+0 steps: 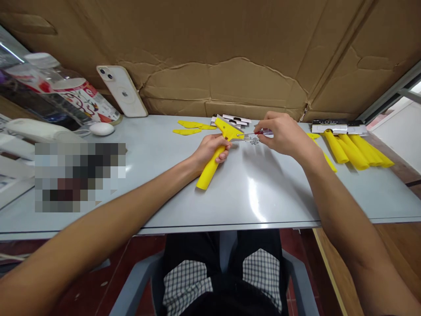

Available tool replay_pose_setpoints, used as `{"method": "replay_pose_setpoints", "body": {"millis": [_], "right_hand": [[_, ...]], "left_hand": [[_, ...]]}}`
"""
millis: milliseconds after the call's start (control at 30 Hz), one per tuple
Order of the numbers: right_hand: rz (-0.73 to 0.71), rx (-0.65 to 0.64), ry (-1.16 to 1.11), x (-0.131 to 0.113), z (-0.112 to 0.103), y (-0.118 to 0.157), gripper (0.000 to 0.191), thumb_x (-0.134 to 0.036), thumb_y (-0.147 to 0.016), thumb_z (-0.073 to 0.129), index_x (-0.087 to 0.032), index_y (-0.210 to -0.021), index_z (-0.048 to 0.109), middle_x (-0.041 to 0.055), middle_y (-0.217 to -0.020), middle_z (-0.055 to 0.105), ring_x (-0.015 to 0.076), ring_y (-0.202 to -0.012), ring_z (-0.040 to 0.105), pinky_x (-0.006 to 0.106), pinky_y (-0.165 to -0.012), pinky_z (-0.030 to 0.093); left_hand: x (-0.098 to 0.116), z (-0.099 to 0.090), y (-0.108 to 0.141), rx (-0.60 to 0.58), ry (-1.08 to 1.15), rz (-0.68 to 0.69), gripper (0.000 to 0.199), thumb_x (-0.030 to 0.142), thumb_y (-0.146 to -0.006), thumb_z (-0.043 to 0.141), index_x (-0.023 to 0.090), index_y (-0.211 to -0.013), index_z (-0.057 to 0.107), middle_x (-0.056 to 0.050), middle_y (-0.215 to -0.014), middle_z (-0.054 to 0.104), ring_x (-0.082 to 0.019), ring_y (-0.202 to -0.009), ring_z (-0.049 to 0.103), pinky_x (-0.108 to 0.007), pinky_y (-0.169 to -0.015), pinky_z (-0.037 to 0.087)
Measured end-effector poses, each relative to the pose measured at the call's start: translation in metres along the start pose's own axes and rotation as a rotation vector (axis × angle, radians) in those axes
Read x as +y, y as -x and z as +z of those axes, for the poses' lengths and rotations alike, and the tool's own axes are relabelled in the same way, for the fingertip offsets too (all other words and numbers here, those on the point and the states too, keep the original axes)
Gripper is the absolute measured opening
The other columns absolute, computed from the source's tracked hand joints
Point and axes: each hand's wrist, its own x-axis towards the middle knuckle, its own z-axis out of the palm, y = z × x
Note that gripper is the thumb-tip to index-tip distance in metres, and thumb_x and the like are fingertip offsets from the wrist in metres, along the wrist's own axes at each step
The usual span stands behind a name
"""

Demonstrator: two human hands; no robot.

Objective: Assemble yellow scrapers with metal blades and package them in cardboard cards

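Your left hand (pixel 213 151) grips yellow scraper (pixel 226 130), handle toward seven o'clock; your right hand (pixel 279 134) pinches screwdriver (pixel 263 131), tip at scraper head. Screws (pixel 254 141) near screwdriver; phone (pixel 123 92) at ten o'clock.

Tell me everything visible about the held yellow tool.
The yellow tool looks plastic, with a rounded handle and a flared head bearing small dark dots. The left hand grips it near the neck, slanted, handle toward the near edge of the table. A screwdriver in the right hand points at the head; contact is unclear.
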Motion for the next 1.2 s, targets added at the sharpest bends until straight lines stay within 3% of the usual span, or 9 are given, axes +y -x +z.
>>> {"method": "replay_pose_setpoints", "body": {"millis": [200, 367, 500, 700, 867, 1000, 1100, 1200], "right_hand": [[-0.008, 0.074, -0.046, -0.022, -0.003, 0.004, 0.018, -0.023, -0.096, 0.069, -0.027, -0.101, 0.086, 0.0111, -0.105, 0.071, 0.0297, -0.093, 0.065, 0.04, -0.078, 0.044], [0.015, 0.085, -0.26, -0.026, -0.005, 0.002, 0.01, -0.028, -0.092, 0.077, -0.026, -0.1, 0.083, 0.0096, -0.1, 0.073, 0.0309, -0.096, 0.067, 0.042, -0.083, 0.047], [0.004, 0.115, -0.28, -0.026, -0.002, 0.001, 0.008, -0.03, -0.095, 0.073, -0.026, -0.096, 0.079, 0.0086, -0.1, 0.072, 0.0297, -0.097, 0.066, 0.044, -0.089, 0.05], [0.029, 0.116, -0.238, -0.026, -0.006, 0.004, 0.022, -0.028, -0.092, 0.074, -0.028, -0.115, 0.074, 0.0114, -0.118, 0.069, 0.0323, -0.107, 0.064, 0.046, -0.089, 0.054], [0.029, 0.182, -0.393, -0.021, -0.009, 0.002, 0.008, -0.032, -0.096, 0.074, -0.026, -0.103, 0.072, 0.0093, -0.109, 0.07, 0.0296, -0.1, 0.066, 0.045, -0.089, 0.055], [-0.073, 0.271, -0.302, -0.013, 0.0, -0.002, 0.011, -0.034, -0.101, 0.067, -0.025, -0.094, 0.069, 0.0086, -0.095, 0.069, 0.0273, -0.089, 0.066, 0.045, -0.084, 0.056], [-0.147, 0.281, -0.227, -0.01, 0.003, -0.002, 0.006, -0.032, -0.1, 0.068, -0.026, -0.101, 0.068, 0.0063, -0.092, 0.068, 0.0257, -0.083, 0.065, 0.044, -0.08, 0.055], [-0.157, 0.253, -0.222, -0.01, 0.0, 0.001, 0.017, -0.031, -0.097, 0.069, -0.027, -0.114, 0.067, 0.0054, -0.096, 0.07, 0.0248, -0.081, 0.066, 0.041, -0.076, 0.053]], "left_hand": [[0.003, 0.011, 0.005, 0.079, -0.025, 0.015, 0.02, 0.021, -0.069, 0.074, 0.019, -0.077, 0.056, 0.003, -0.053, 0.052, -0.006, -0.036, 0.041, -0.019, -0.035, 0.031], [0.002, 0.009, 0.004, 0.06, -0.028, 0.038, 0.017, 0.02, -0.069, 0.072, 0.017, -0.078, 0.057, 0.001, -0.058, 0.057, -0.005, -0.038, 0.041, -0.019, -0.036, 0.031], [0.001, 0.006, 0.004, 0.041, -0.034, 0.028, 0.016, 0.021, -0.07, 0.073, 0.017, -0.077, 0.058, 0.002, -0.056, 0.055, -0.005, -0.037, 0.04, -0.019, -0.036, 0.031], [0.003, 0.004, 0.002, 0.023, -0.007, 0.005, 0.017, 0.021, -0.071, 0.073, 0.017, -0.077, 0.058, 0.003, -0.053, 0.053, -0.005, -0.036, 0.039, -0.018, -0.036, 0.032], [0.003, 0.006, 0.001, 0.033, -0.005, -0.013, 0.016, 0.022, -0.068, 0.071, 0.017, -0.072, 0.057, 0.003, -0.049, 0.05, -0.005, -0.035, 0.037, -0.017, -0.035, 0.03], [0.002, 0.006, 0.0, 0.031, -0.001, -0.007, 0.017, 0.023, -0.066, 0.071, 0.018, -0.073, 0.056, 0.004, -0.047, 0.049, -0.006, -0.033, 0.035, -0.018, -0.033, 0.027], [0.001, 0.003, -0.001, 0.036, 0.026, -0.024, 0.017, 0.023, -0.066, 0.071, 0.018, -0.073, 0.056, 0.005, -0.047, 0.047, -0.005, -0.032, 0.033, -0.017, -0.033, 0.027], [0.001, 0.002, -0.001, 0.037, 0.043, -0.047, 0.017, 0.023, -0.067, 0.07, 0.019, -0.074, 0.055, 0.005, -0.046, 0.046, -0.005, -0.032, 0.033, -0.017, -0.033, 0.026]]}}
